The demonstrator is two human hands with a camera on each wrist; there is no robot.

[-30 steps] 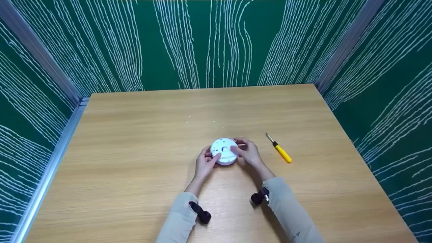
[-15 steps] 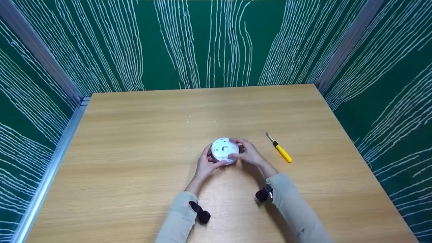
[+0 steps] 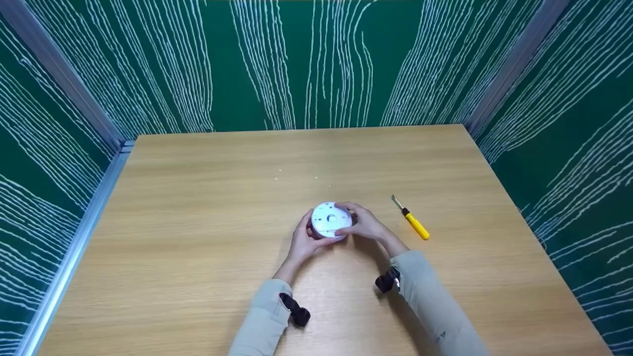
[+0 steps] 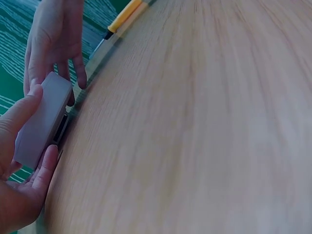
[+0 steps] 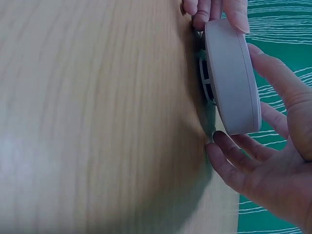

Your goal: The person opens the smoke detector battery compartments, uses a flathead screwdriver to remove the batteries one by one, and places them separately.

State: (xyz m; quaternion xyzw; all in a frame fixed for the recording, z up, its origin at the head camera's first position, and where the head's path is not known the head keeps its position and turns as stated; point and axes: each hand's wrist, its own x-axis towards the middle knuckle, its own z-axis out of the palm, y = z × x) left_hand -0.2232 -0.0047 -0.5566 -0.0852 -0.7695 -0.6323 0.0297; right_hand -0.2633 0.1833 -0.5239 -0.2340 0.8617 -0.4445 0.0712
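Both hands hold a round white smoke detector [image 3: 325, 222] just above the table, its flat back plate with a centre hole facing up. My left hand [image 3: 301, 244] grips its left side, the thumb along the near rim. From the right, my right hand [image 3: 368, 225] holds it with the thumb at the plate's near edge and fingers at the far rim. In the left wrist view the smooth side wall of the detector [image 4: 41, 124] shows between the hands. Seen from the right wrist, the detector [image 5: 231, 80] has a slotted vent part on its underside, facing the wood.
A screwdriver with a yellow handle [image 3: 418, 226] lies to the right of the hands, its tip pointing away. Several tiny white bits [image 3: 316, 177] are scattered farther back on the wooden table [image 3: 198, 237]. Green walls [image 3: 341, 74] with white lines enclose the table's back and sides.
The left thumb has slid from the plate's face to the near rim. My right thumb has moved from mid-plate to the near edge, and the right fingers reach farther over the far rim.
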